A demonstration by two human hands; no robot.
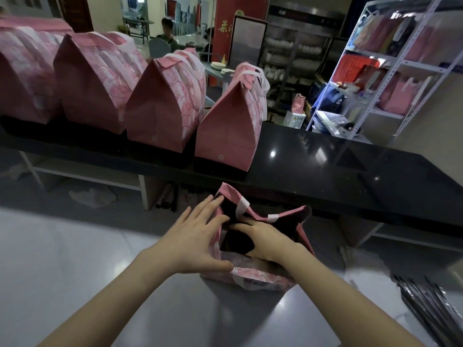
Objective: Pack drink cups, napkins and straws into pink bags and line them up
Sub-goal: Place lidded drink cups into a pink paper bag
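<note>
Left hand [198, 236] lay flat, fingers straight, against the left wall of the open pink patterned bag [253, 275], apparently steadying it. Right hand [265, 240] was inside; its grip could not be determined. Beyond that bag, four closed pink bags [160, 113] lined a glossy black desk [325, 166].

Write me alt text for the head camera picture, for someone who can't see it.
A person's left hand presses flat against the side of an open pink bag while the right hand reaches into its mouth. Behind, a row of closed pink bags stands on a black counter, with a metal shelf unit at the right.
</note>
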